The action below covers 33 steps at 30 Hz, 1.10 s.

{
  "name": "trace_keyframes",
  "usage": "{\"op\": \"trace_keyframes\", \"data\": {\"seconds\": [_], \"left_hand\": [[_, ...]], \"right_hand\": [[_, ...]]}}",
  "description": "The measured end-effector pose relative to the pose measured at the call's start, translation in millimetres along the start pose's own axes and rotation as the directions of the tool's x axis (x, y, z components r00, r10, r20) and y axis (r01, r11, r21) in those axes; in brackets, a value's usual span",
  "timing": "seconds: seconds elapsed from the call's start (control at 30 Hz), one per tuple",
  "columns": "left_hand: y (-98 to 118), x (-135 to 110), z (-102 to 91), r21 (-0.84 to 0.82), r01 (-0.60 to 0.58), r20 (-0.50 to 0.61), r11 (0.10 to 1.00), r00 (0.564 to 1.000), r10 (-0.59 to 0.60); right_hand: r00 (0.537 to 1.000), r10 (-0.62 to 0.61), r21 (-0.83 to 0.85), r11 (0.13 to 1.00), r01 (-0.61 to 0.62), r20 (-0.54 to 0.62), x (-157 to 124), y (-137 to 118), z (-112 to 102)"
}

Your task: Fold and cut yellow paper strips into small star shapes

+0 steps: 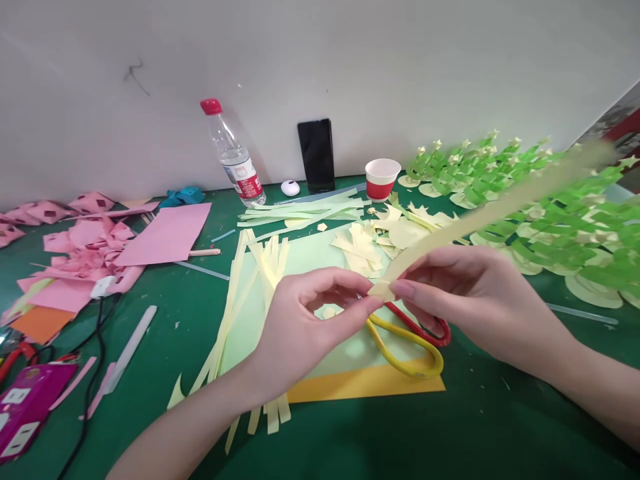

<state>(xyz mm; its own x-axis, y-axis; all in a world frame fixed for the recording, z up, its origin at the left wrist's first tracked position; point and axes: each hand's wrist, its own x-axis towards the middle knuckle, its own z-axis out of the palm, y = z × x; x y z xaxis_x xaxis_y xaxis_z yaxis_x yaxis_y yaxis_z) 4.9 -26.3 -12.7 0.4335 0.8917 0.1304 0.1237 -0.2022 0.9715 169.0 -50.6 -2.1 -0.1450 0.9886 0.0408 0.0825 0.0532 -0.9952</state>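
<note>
Between both hands is a pale yellow paper strip [450, 230], its near end folded into a small flat knot. My left hand [313, 327] pinches that folded end between thumb and fingertips. On the other side my right hand [465, 300] grips the strip close to the fold, and the long tail rises to the upper right. Below the hands lie scissors [407, 347] with one yellow and one red handle; their blades are hidden. Under them are light green paper sheets [310, 360] and an orange-yellow sheet [360, 383]. Loose yellow paper strips [273, 263] lie by my left hand.
A water bottle [237, 160], a phone [317, 157] and a paper cup [382, 180] stand by the wall. Green paper plants [550, 213] crowd the right. Pink paper [165, 233], a power strip [33, 407] and a black cable [97, 353] lie left.
</note>
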Motion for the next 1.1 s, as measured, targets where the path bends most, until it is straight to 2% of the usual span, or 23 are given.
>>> {"op": "trace_keyframes", "data": {"seconds": [0.2,0.4,0.63,0.73,0.83,0.9,0.97,1.1], "left_hand": [[-2.4,-1.0,1.9,0.249,-0.169,0.198,0.954,0.973,0.12],[-4.8,-3.1,1.1,0.172,-0.154,0.264,0.973,0.959,0.105],[-8.3,-4.3,0.3,0.139,-0.194,0.29,0.971,0.945,0.148],[-9.8,-5.4,-0.2,0.13,-0.176,0.28,0.976,0.95,0.134],[-10.2,-5.9,-1.3,0.124,-0.15,0.266,0.981,0.957,0.112],[-9.3,-6.1,-1.7,0.08,-0.099,0.254,0.992,0.964,0.076],[-7.7,-6.2,-1.4,-0.003,-0.017,0.248,1.0,0.969,0.017],[-4.9,-5.0,-0.2,-0.207,0.175,0.279,0.962,0.954,-0.114]], "right_hand": [[0.992,0.122,0.095,0.988,-0.124,0.029,1.8,4.4,0.9],[0.985,0.158,0.092,0.982,-0.165,0.072,0.7,5.6,0.9],[0.983,0.162,0.121,0.978,-0.172,0.09,-0.2,3.5,3.5],[0.998,0.051,0.062,0.997,-0.052,0.028,-3.0,4.3,6.5],[0.98,-0.18,-0.143,0.976,0.167,-0.084,-6.7,8.3,8.2],[0.925,-0.369,-0.322,0.89,0.324,-0.09,-8.2,12.5,8.2],[0.848,-0.53,-0.464,0.76,0.456,-0.034,-8.3,16.3,7.2],[0.702,-0.701,-0.627,0.492,0.604,0.126,-4.2,19.3,2.7]]}}
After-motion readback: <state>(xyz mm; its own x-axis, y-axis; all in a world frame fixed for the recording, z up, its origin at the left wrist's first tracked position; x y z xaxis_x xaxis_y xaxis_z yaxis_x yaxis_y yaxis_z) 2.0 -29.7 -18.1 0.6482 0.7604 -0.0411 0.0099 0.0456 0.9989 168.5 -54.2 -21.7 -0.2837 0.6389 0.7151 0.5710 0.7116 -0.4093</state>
